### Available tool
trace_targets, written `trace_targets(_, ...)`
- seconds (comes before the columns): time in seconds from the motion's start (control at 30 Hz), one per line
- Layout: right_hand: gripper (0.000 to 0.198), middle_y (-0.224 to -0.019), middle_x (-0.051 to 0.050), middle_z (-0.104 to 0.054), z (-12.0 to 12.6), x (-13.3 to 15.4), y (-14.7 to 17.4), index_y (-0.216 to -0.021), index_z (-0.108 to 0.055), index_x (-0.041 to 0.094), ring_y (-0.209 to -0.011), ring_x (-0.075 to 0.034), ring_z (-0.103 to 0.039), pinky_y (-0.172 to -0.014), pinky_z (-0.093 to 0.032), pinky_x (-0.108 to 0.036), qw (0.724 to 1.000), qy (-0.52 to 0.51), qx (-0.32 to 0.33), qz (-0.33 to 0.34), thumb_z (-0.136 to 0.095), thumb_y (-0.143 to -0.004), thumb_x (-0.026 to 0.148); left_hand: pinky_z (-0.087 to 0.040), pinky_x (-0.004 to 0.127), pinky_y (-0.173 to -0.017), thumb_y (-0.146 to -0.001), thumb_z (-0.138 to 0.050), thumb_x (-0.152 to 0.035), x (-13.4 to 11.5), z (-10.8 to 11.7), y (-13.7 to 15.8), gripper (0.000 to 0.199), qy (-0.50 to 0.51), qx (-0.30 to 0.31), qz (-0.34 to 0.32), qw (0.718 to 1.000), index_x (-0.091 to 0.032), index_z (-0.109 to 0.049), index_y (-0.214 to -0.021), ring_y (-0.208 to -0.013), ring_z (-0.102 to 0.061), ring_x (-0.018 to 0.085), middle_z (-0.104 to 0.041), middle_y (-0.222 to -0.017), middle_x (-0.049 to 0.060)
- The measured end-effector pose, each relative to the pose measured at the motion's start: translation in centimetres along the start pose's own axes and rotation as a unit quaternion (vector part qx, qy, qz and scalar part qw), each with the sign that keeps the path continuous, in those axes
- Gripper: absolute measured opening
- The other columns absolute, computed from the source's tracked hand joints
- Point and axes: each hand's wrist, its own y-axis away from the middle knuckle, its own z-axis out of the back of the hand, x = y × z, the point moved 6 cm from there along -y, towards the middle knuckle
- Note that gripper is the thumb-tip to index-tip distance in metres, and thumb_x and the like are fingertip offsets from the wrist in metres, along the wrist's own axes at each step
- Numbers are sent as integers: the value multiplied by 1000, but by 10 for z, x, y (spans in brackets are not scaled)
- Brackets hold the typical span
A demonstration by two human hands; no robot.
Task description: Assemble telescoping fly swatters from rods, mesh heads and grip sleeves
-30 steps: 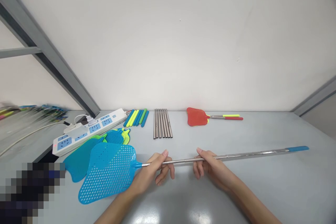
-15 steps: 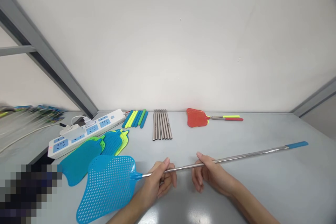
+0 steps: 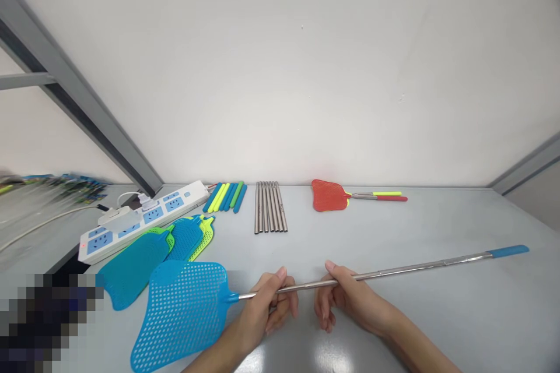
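Note:
A blue fly swatter point(image 3: 186, 309) with a long, extended metal rod stretches across the front of the table. My left hand point(image 3: 269, 306) pinches the rod a short way from the perforated head, thumb on top. Farther right along the rod, my right hand point(image 3: 345, 297) grips it between thumb and fingers. The blue handle sleeve point(image 3: 510, 251) covers the rod's far right end. Behind the head, on the left, overlap several loose swatter heads point(image 3: 135, 268) in blue and yellow-green.
A white power strip point(image 3: 144, 221) with plugs lies at the left. Several coloured handle sleeves point(image 3: 225, 197) and a row of metal rods point(image 3: 270, 207) rest near the wall. Farther right lie red and yellow swatters point(image 3: 330, 196) stacked together. Plastic-wrapped items point(image 3: 56, 192) sit at far left.
The swatter's handle end has shifted right and slightly down. Both hands remain on the rod, now slightly farther apart.

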Motion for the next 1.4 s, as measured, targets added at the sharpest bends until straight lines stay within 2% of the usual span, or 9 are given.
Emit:
trace_targets(0.27,73,-50,-8,-55,-2,-3,-1,-53,-59,9,-46,-14,-51,-49,-34,-27,1000,2,8,1,-8,-82,51,-15,20,-35,-81,-26,-46,3,-2,1,54,-9,5,0,1000,-12,-53,-50,-27,-18,5,-24,-27,-7)
trace_targets(0.47,70,-52,-7,-56,-2,1,-1,-56,-60,10,-48,-13,-51,-52,-35,-27,999,32,0,-4,-9,-83,51,-17,21,-37,-82,-23,-47,-5,-4,1,55,-28,16,-2,999,-12,-54,-53,-29,-19,5,-24,-29,-7)
trace_targets(0.63,60,-47,-3,-51,5,7,-3,-53,-57,12,-46,-12,-46,-51,-33,-26,995,66,-78,4,-21,-81,52,-19,22,-39,-82,-26,-45,-12,-3,-1,52,-46,18,-10,999,-12,-55,-54,-30,-20,6,-22,-30,-7)
trace_targets(0.73,53,-44,0,-46,11,8,-2,-49,-52,14,-45,-11,-44,-52,-33,-25,989,49,-139,4,-30,-79,51,-20,22,-39,-82,-26,-44,-14,-3,-1,51,-55,7,-16,998,-12,-55,-54,-31,-21,6,-22,-31,-7)
trace_targets(0.8,49,-44,0,-44,13,7,-2,-49,-51,14,-46,-11,-44,-53,-33,-25,987,31,-157,3,-34,-79,50,-21,22,-40,-82,-27,-44,-15,-3,-1,50,-60,-2,-15,998,-12,-56,-55,-32,-22,6,-22,-32,-7)
trace_targets(0.93,45,-45,1,-44,15,7,-2,-51,-51,14,-46,-11,-42,-53,-33,-25,987,29,-160,5,-36,-79,46,-22,21,-40,-82,-30,-42,-15,-1,-1,47,-52,-13,-22,998,-12,-56,-55,-32,-24,6,-22,-32,-7)
trace_targets(1.1,43,-46,0,-44,16,5,-2,-52,-52,14,-47,-10,-42,-52,-31,-24,986,51,-159,3,-38,-79,43,-22,21,-39,-82,-24,-47,-15,6,-5,55,-28,-32,-33,999,-12,-55,-53,-29,-22,6,-20,-30,-7)
trace_targets(1.4,43,-46,1,-42,15,5,-1,-53,-51,14,-48,-11,-41,-54,-32,-25,989,11,-148,11,-40,-77,48,-20,21,-37,-76,-26,-58,-15,15,-9,59,-12,-68,-18,997,-12,-54,-50,-25,-22,5,-20,-27,-7)
